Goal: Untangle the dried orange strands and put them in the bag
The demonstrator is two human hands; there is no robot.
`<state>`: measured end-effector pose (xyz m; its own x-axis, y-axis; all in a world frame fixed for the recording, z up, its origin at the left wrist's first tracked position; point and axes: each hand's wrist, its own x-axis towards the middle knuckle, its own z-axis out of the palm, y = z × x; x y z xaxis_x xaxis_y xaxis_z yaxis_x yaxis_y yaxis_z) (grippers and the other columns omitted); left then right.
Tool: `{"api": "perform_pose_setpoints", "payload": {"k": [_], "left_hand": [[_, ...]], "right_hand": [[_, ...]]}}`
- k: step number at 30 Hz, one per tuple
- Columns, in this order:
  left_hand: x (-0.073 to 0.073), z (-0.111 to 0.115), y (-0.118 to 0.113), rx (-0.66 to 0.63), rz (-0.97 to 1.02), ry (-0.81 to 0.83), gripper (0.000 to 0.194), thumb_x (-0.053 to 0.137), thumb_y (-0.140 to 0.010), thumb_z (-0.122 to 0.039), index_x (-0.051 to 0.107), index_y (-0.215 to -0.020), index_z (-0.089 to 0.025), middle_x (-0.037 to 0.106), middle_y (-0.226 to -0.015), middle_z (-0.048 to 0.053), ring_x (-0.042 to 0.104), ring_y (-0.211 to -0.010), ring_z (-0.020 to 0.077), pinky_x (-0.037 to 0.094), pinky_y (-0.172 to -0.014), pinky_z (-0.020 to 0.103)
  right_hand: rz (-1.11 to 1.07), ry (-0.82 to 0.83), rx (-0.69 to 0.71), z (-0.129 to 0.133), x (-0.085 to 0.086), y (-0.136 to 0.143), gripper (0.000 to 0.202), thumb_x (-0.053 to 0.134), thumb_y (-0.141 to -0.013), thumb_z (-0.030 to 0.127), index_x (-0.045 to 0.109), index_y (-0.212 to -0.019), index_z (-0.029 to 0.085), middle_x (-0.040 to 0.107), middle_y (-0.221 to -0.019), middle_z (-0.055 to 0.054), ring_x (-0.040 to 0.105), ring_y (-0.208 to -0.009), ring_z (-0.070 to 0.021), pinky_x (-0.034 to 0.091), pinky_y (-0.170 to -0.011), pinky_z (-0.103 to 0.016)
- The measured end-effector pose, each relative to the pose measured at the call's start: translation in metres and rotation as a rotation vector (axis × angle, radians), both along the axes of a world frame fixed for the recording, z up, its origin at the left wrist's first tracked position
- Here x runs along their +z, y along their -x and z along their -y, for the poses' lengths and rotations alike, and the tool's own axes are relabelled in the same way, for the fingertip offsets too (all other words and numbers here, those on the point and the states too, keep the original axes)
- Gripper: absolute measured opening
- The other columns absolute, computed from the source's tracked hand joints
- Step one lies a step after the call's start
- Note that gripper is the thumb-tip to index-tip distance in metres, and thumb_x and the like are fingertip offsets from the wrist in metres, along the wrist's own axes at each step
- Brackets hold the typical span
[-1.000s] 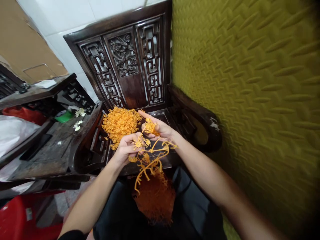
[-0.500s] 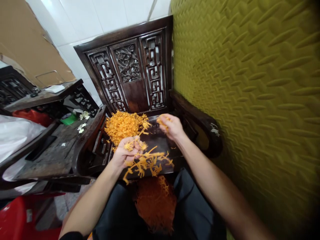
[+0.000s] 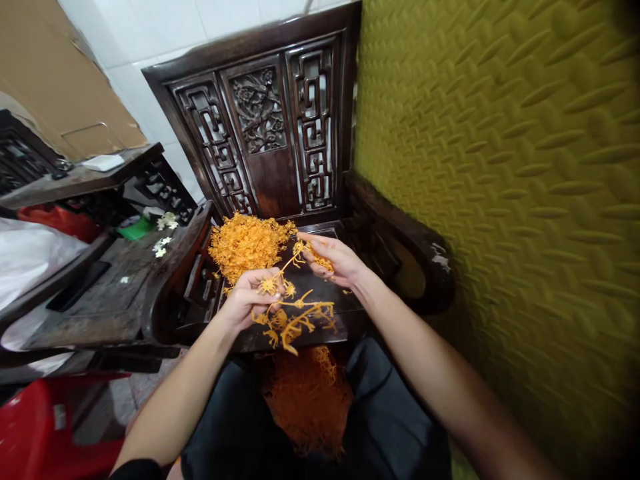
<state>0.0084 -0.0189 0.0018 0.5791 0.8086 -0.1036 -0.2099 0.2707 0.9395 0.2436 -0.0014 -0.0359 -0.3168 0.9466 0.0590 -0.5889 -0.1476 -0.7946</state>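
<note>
My left hand [image 3: 247,300] is closed around a bunch of orange branched sprigs [image 3: 305,313], which look like plastic flower stems with small starry heads. Several of them hang down to the right of its fingers, and one points up toward my right hand. My right hand [image 3: 336,260] has its fingers bent at that sprig's tip, with small loose orange pieces [image 3: 321,259] gathered in its palm. Behind my left hand, a heap of similar orange pieces [image 3: 245,247] lies on the dark wooden chair seat [image 3: 327,290]. Between my knees is a darker orange mass [image 3: 307,400], its container unclear.
The carved chair back [image 3: 273,177] rises behind the heap, with a curved armrest [image 3: 425,247] at right beside a textured yellow-green wall [image 3: 500,167]. At left, a wooden surface [image 3: 100,313] holds green tape [image 3: 135,228] and white flowers [image 3: 161,247]. A red plastic stool [image 3: 35,433] stands lower left.
My right hand has moved left to the tip of the upper sprig, and its fingers have straightened somewhat. The hanging sprigs have swung a little. The whole view has shifted slightly.
</note>
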Motion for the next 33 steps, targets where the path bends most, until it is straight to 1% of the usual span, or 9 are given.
{"api": "perform_pose_setpoints", "payload": {"k": [3,8,16,19,21,23,27,30,33], "left_hand": [[0.002,0.003,-0.001,-0.023,0.011,0.035,0.019,0.087,-0.056,-0.015,0.072,-0.067,-0.010,0.062,-0.070,0.002,0.058,-0.051,0.0090,0.047,-0.047,0.020],[0.003,0.004,-0.004,0.009,0.022,0.093,0.022,0.087,-0.053,-0.014,0.070,-0.067,-0.011,0.063,-0.070,0.001,0.056,-0.052,0.0083,0.047,-0.046,0.019],[0.000,-0.007,-0.012,0.084,-0.006,0.094,0.019,0.083,-0.054,-0.016,0.070,-0.067,-0.011,0.062,-0.062,0.001,0.055,-0.044,0.0080,0.045,-0.042,0.019],[0.001,-0.007,-0.006,0.065,0.019,0.066,0.019,0.083,-0.053,-0.015,0.070,-0.066,-0.011,0.062,-0.064,0.002,0.055,-0.045,0.0079,0.044,-0.042,0.019],[0.002,-0.007,0.001,0.059,0.049,0.017,0.019,0.084,-0.054,-0.014,0.069,-0.065,-0.011,0.062,-0.065,0.002,0.056,-0.046,0.0084,0.045,-0.042,0.020],[0.002,-0.008,0.007,0.088,0.039,-0.066,0.018,0.085,-0.055,-0.013,0.071,-0.066,-0.012,0.063,-0.069,0.002,0.058,-0.048,0.0090,0.045,-0.045,0.021],[-0.001,-0.011,0.008,0.167,-0.045,-0.178,0.019,0.087,-0.062,-0.016,0.074,-0.076,-0.012,0.066,-0.077,0.003,0.062,-0.058,0.0115,0.051,-0.057,0.025],[-0.004,-0.013,0.004,0.143,-0.064,-0.296,0.017,0.087,-0.067,-0.020,0.075,-0.077,-0.013,0.065,-0.081,0.004,0.063,-0.065,0.0133,0.051,-0.064,0.028],[-0.003,-0.014,0.002,0.120,-0.075,-0.460,0.013,0.085,-0.071,-0.021,0.075,-0.075,-0.014,0.065,-0.083,0.005,0.063,-0.074,0.0151,0.050,-0.069,0.027]], "right_hand": [[0.010,-0.018,0.073,-0.002,-0.002,0.002,0.071,0.091,-0.066,0.050,0.065,-0.123,0.016,0.060,-0.071,0.003,0.044,-0.044,-0.0043,0.018,-0.035,-0.017],[0.088,-0.092,-0.170,-0.008,-0.005,0.011,0.045,0.092,-0.065,0.043,0.062,-0.084,0.015,0.051,-0.056,0.007,0.042,-0.039,-0.0038,0.022,-0.035,-0.017],[0.226,-0.116,-0.428,-0.023,-0.017,0.016,0.047,0.090,-0.066,0.049,0.059,-0.081,0.017,0.053,-0.052,0.006,0.050,-0.040,-0.0076,0.027,-0.034,-0.017],[0.167,-0.091,-0.505,-0.027,-0.016,0.001,0.049,0.089,-0.065,0.051,0.056,-0.078,0.018,0.058,-0.059,0.005,0.048,-0.039,-0.0057,0.025,-0.033,-0.016],[0.069,-0.043,-0.623,-0.027,-0.013,-0.016,0.052,0.089,-0.063,0.053,0.053,-0.077,0.019,0.064,-0.069,0.004,0.048,-0.040,-0.0042,0.024,-0.032,-0.015],[0.031,-0.010,-0.705,-0.023,-0.009,-0.031,0.051,0.088,-0.063,0.055,0.057,-0.081,0.019,0.070,-0.082,0.001,0.053,-0.045,-0.0048,0.025,-0.033,-0.014],[0.173,-0.114,-0.610,0.002,0.007,-0.030,0.044,0.082,-0.075,0.048,0.073,-0.106,0.017,0.073,-0.101,-0.007,0.063,-0.055,-0.0093,0.028,-0.034,-0.017],[0.199,-0.221,-0.454,0.022,0.019,-0.007,0.049,0.080,-0.079,0.043,0.072,-0.123,0.022,0.071,-0.088,-0.003,0.059,-0.052,-0.0096,0.031,-0.038,-0.021],[0.395,-0.204,-0.222,0.030,0.026,0.010,0.050,0.081,-0.076,0.047,0.077,-0.114,0.015,0.064,-0.065,0.001,0.052,-0.048,-0.0094,0.036,-0.046,-0.024]]}}
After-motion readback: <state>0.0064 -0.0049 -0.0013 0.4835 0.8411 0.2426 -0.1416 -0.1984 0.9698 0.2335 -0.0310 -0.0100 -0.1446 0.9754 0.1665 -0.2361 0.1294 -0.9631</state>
